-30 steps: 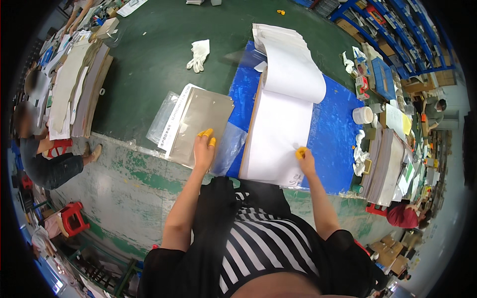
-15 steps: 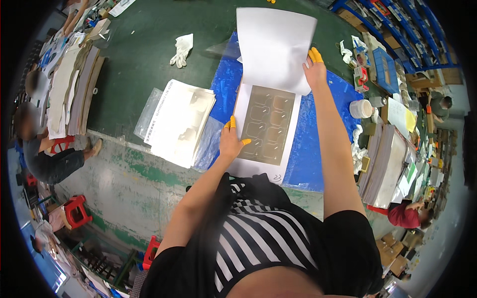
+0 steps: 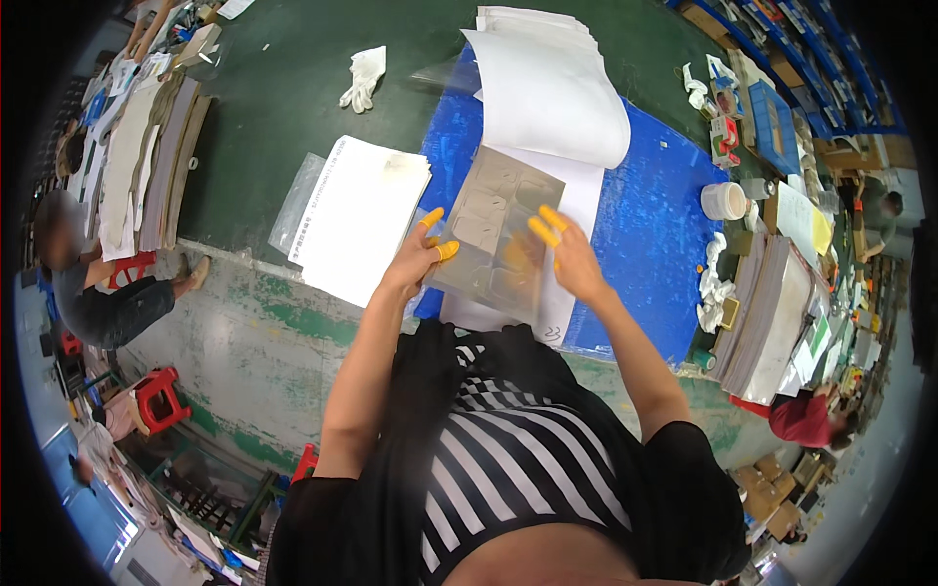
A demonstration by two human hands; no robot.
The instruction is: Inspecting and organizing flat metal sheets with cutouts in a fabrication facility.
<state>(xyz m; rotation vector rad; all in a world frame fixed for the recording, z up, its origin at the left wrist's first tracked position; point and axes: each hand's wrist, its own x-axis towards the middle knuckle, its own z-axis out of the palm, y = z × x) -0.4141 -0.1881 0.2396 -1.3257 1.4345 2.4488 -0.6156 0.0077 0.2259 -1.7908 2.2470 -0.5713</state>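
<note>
Green worktop (image 3: 254, 127) in a workshop, seen from above, partly covered by a blue mat (image 3: 650, 234); blue shelving (image 3: 782, 59) stands at the far right. A grey translucent sheet (image 3: 498, 181), marked with rounded panel outlines, lies directly in front of the person, between the two hands and over a white page (image 3: 584, 195). Its long axis runs obliquely, the far end leaning right. Left hand (image 3: 417, 259): nearer the sheet's near-left corner, thumb overlapping the left edge, forefinger spread away from it; whether hidden fingers grip from below cannot be told. Right hand (image 3: 575, 259): fingers slightly parted over the right edge, with blur beneath them; contact or pinch cannot be told. Beyond the sheet, white pages (image 3: 552, 93) curl back. Writing: dark printed characters line the left margin of a white paper stack (image 3: 366, 215); a dark handwritten mark (image 3: 553, 333) occupies the white page's near-right corner. No brand is legible.
</note>
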